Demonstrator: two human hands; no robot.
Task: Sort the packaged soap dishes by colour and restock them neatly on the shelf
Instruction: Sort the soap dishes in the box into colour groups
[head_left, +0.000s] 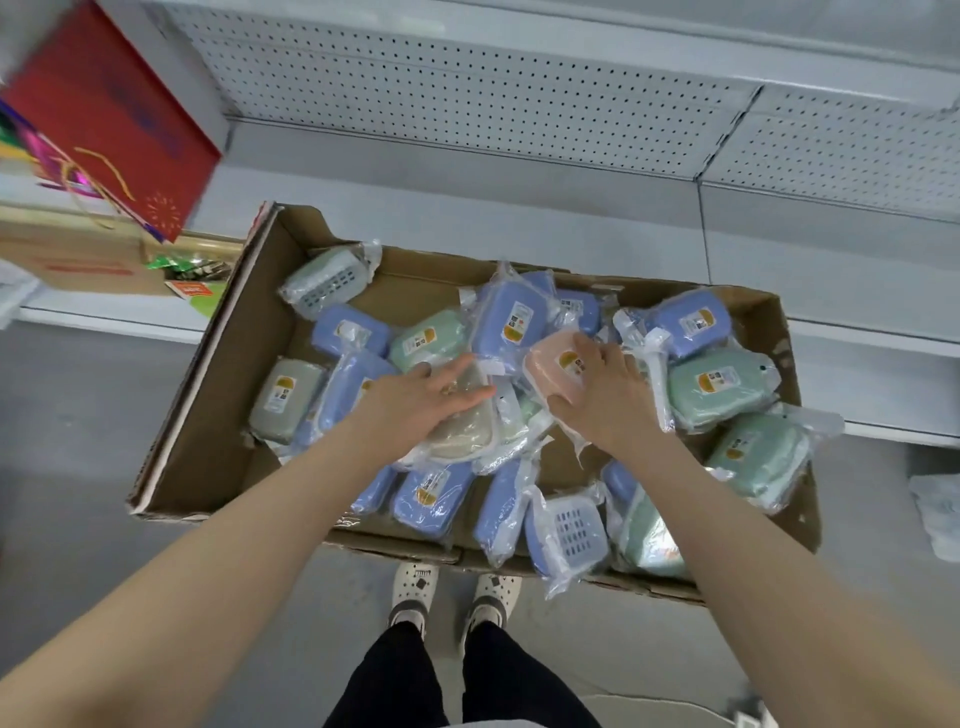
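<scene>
A wide cardboard box (228, 374) on the floor holds several plastic-wrapped soap dishes in a loose jumble: blue ones (506, 325), green ones (717, 387), a grey one (284, 397) and a pale one (327, 280) at the back left. My left hand (415, 402) lies with straight fingers on a beige packaged dish (462, 434) in the middle of the box. Beside it, my right hand (605, 397) grips a pink packaged dish (548, 366), fingers over the top and thumb curled at its near edge. The white shelf (519, 234) runs behind the box.
A red gift bag (109, 119) hangs over the shelf at the upper left, above a brown carton (78, 260) and small packets. A perforated white back panel (467, 98) rises behind the shelf. My feet stand at the box's near edge on grey floor.
</scene>
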